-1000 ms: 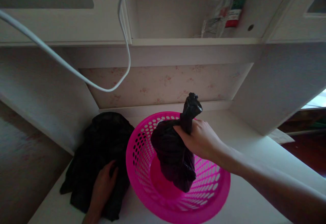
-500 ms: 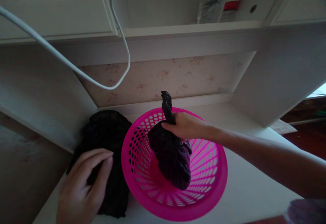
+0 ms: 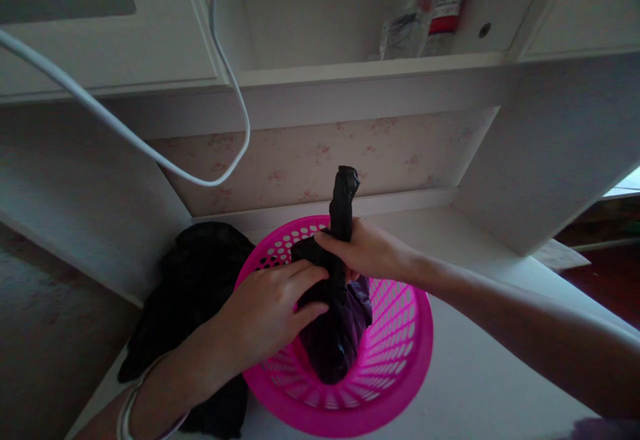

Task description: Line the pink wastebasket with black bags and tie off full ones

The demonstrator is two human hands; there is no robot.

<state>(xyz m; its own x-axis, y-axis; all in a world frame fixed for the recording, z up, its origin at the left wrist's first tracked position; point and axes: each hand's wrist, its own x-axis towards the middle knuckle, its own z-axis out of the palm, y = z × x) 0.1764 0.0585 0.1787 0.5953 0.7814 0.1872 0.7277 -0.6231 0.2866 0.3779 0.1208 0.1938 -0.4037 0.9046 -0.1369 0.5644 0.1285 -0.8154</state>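
A black plastic bag (image 3: 333, 340), bunched up with its top twisted into a stalk, hangs inside a pink perforated plastic basket (image 3: 423, 353). My right hand (image 3: 367, 250) is closed round the base of the twisted stalk, thumb across its front. From the left, my left hand (image 3: 285, 303) reaches over the basket's rim and takes the side of the bag between thumb and fingers; its fingertips lie against the plastic. What the bag contains is hidden. Left of the basket, a black cloth-like or plastic heap (image 3: 200, 273) lies partly under my left forearm.
The basket stands on a white surface (image 3: 465, 373) between white side panels. A white cable (image 3: 165, 160) loops down at upper left. An open shelf (image 3: 310, 80) above holds a red-and-green labelled item (image 3: 447, 7) and clear plastic wrapping (image 3: 403, 33).
My left hand has moved right, from over the black heap onto the bag. The twisted stalk stands taller and thicker above my right hand, which keeps its hold.
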